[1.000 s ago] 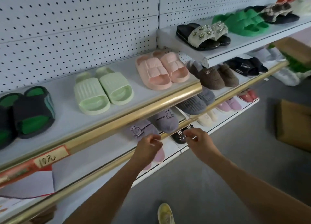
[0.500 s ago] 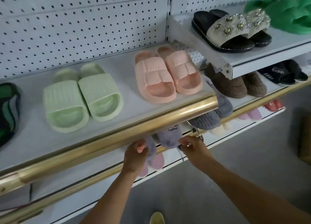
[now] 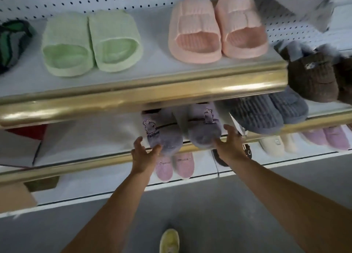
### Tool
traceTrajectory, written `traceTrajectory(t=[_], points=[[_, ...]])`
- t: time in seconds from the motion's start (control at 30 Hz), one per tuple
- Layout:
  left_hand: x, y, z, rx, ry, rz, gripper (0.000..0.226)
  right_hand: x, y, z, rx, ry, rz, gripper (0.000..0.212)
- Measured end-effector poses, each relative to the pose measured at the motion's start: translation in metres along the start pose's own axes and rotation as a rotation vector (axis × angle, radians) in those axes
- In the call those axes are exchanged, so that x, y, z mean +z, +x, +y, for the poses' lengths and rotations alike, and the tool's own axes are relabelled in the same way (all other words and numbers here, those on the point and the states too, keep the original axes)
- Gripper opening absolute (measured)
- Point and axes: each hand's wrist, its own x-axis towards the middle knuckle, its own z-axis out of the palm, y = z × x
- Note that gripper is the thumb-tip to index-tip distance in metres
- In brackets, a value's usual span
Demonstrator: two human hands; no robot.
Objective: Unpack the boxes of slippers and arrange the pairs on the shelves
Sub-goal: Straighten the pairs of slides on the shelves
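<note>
Two fluffy purple slippers with a rabbit badge lie side by side on the second shelf, toes hanging over its gold rail (image 3: 95, 163). My left hand (image 3: 143, 151) sits at the toe of the left purple slipper (image 3: 162, 132), thumb touching it, fingers spread. My right hand (image 3: 230, 142) touches the toe of the right purple slipper (image 3: 204, 127) with its fingers loosely spread. Neither hand grips a slipper.
Green slides (image 3: 89, 43) and pink slides (image 3: 217, 26) stand on the upper shelf behind its gold rail (image 3: 133, 100). Grey ribbed slippers (image 3: 266, 113) and brown ones (image 3: 312, 77) lie right. Pink slippers (image 3: 174, 166) sit on the shelf below. A cardboard box (image 3: 15, 197) is at lower left.
The view has dropped and come closer to the shelves. Both hands have let go of the purple slippers and opened at their toes; the pair now lies on the second shelf.
</note>
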Motion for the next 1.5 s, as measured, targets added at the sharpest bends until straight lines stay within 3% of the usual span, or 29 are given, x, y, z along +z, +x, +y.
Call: traceTrajectory(t=[0.2,0.33,0.43,0.53,0.63,0.83,0.93,1.13,1.3,1.5], points=[[0.032,0.026,-0.016,-0.034,-0.349,0.046,0.113,0.024,0.036,0.02,0.251,0.502,-0.092,0.059],[0.043,0.037,-0.02,0.034,-0.394,0.041,0.101,0.039,0.049,0.024,0.217,0.643,-0.077,0.048],[0.039,0.035,-0.02,0.092,-0.411,0.019,0.061,0.042,0.053,0.027,0.18,0.606,-0.051,0.046],[0.029,0.036,-0.018,0.128,-0.407,0.004,0.045,0.039,0.053,0.025,0.123,0.525,-0.072,0.044],[0.018,0.037,-0.01,0.147,-0.429,0.001,0.047,0.043,0.05,0.013,0.063,0.484,-0.118,0.04],[-0.003,0.053,-0.003,0.132,-0.401,0.044,0.058,0.061,0.057,-0.014,0.169,0.617,-0.249,0.053],[-0.011,0.061,-0.001,0.111,-0.385,0.05,0.06,0.063,0.062,-0.023,0.165,0.571,-0.293,0.053],[-0.01,0.07,-0.003,0.088,-0.256,0.057,0.059,0.072,0.07,-0.021,0.057,0.274,-0.208,0.047],[-0.01,0.068,-0.002,0.139,-0.048,0.142,0.06,0.077,0.072,-0.014,-0.006,0.209,-0.149,0.045],[-0.009,0.065,-0.003,0.19,0.032,0.131,0.049,0.079,0.07,-0.012,-0.021,0.098,-0.174,0.053]])
